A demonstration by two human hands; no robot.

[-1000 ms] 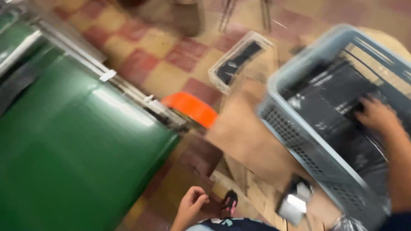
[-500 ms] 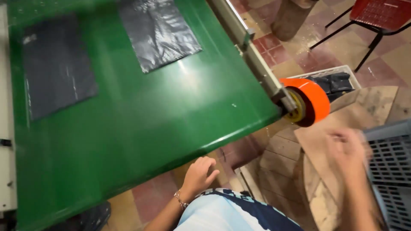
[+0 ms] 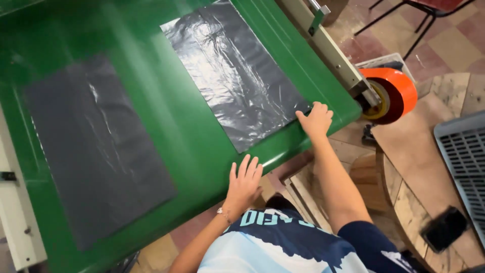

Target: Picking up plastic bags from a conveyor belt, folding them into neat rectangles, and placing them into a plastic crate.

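Note:
A green conveyor belt (image 3: 166, 116) fills the left and middle of the head view. Two flat black plastic bags lie on it: one at the left (image 3: 96, 146), one at the right (image 3: 232, 76). My right hand (image 3: 316, 119) rests at the near right corner of the right bag, fingers bent on its edge at the belt's rim. My left hand (image 3: 244, 182) is flat with fingers spread, at the near edge of the belt, holding nothing.
An orange roll of tape (image 3: 391, 93) sits on a spindle at the belt's right end, below a metal side rail (image 3: 323, 43). A grey plastic crate (image 3: 462, 162) stands at the right, a black phone (image 3: 444, 228) on a wooden board, and a chair (image 3: 429, 10) on the tiled floor.
The view has swung from the crate to the belt. My right hand has left the crate and come onto the right bag's corner. My left hand has risen to the belt's edge.

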